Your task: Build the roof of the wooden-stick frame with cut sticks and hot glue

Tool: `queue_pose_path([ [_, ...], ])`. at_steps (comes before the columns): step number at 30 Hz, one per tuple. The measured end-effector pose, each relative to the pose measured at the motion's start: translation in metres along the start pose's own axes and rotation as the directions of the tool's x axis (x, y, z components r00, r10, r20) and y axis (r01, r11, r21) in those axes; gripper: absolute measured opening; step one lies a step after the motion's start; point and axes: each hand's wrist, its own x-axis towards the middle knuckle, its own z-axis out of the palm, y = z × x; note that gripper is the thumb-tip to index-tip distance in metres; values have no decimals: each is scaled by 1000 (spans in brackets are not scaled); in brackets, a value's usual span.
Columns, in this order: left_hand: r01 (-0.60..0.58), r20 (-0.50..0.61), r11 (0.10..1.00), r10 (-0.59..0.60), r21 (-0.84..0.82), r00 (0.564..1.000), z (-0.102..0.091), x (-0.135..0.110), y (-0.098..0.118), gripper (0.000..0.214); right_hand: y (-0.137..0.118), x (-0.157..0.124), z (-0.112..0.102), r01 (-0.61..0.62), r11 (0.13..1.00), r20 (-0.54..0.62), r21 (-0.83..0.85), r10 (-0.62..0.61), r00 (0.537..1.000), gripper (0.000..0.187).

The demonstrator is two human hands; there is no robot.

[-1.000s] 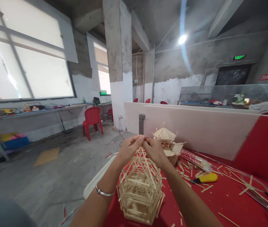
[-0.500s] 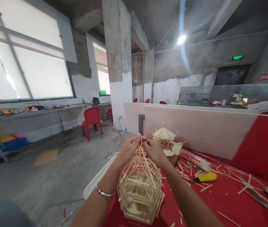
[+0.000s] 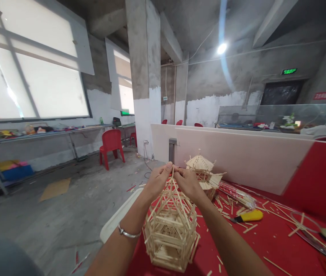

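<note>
A many-sided openwork model building (image 3: 170, 234) made of thin wooden sticks stands on the red tabletop, its sloping roof sticks meeting at a peak. At that peak, my left hand (image 3: 160, 177) pinches the top of the sticks from the left. My right hand (image 3: 188, 181) is closed at the same spot from the right, fingertips close to the left ones. A short upright stick (image 3: 172, 171) shows between the two hands; the exact contact is partly hidden by my fingers. Just behind my right hand is a second stick model (image 3: 199, 164) with a closely slatted roof.
A yellow-handled knife (image 3: 250, 216), a plastic-wrapped bundle of sticks (image 3: 239, 194) and loose offcuts lie on the red tabletop (image 3: 237, 249) to the right. Scissors-like tools rest at the far right. A pale upright board (image 3: 237, 153) borders the back. A person (image 3: 323, 128) sits beyond it.
Both hands stay at the model's peak, with only a very slight shift. The view has moved a little; nothing is let go.
</note>
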Motion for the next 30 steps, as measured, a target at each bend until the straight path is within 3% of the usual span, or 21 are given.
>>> queue_pose_path([
  [30, -30, 15, 999, 30, 22, 999, 1, -1, 5, 52, 2, 0, 1, 8, 1000, 0, 17, -8, 1000, 35],
])
